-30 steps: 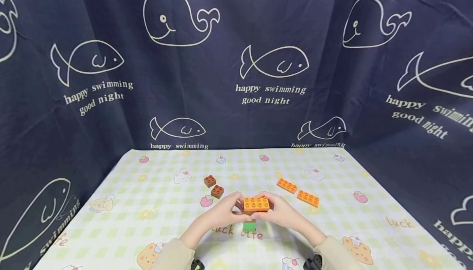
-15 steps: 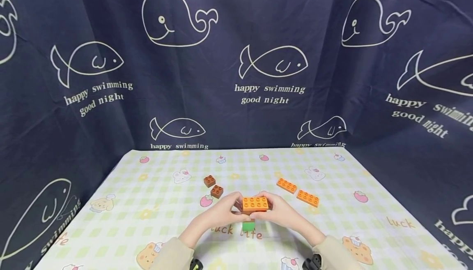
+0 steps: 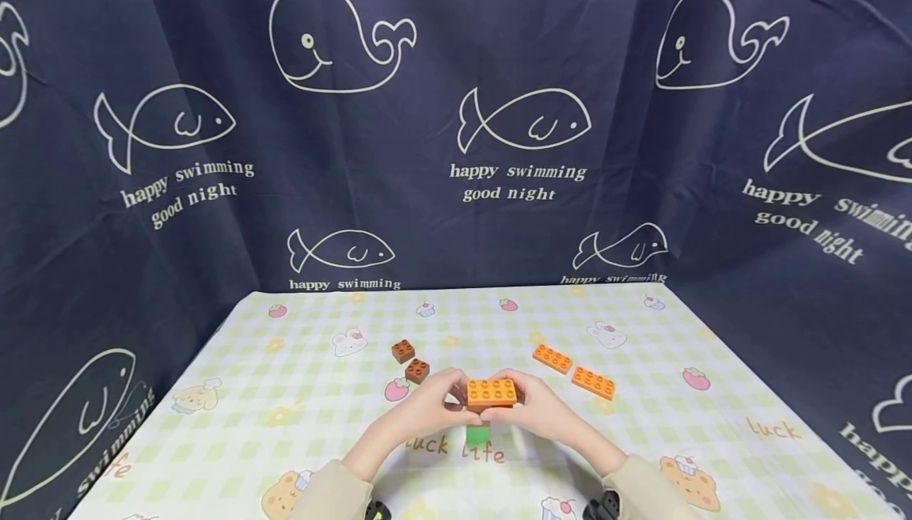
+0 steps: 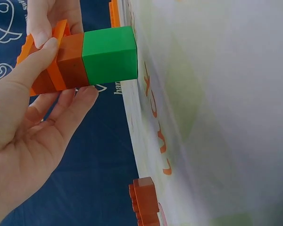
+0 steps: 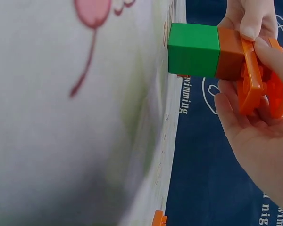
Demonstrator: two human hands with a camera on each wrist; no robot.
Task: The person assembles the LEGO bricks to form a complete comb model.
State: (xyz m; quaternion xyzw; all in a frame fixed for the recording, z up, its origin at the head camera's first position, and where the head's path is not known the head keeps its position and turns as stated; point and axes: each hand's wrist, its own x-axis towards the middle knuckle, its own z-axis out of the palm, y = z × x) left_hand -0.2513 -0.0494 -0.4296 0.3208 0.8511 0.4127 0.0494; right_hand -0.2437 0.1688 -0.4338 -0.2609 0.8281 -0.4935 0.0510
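A small tower of toy building bricks stands between both hands. Its lowest part is a green block [image 4: 111, 55], close against the tablecloth. Above the block come a brown brick [image 5: 229, 54], an orange plate [image 5: 251, 80] and more brown. A second orange plate [image 3: 492, 392] tops the tower, studs upward. From the left, the left hand [image 3: 431, 408] grips the upper part, thumb in front and fingers behind. The right hand [image 3: 537, 409] grips the same part from the right. In the left wrist view, the two thumbs meet near the lower orange plate. Fingers hide part of the upper brown layer.
Two square brown bricks [image 3: 416, 370] lie behind the left hand. Beyond the right hand are two orange plates [image 3: 594, 382], end to end. A patterned cloth [image 3: 235, 425] covers the table, and a dark blue curtain [image 3: 399, 156] hangs along its back and sides.
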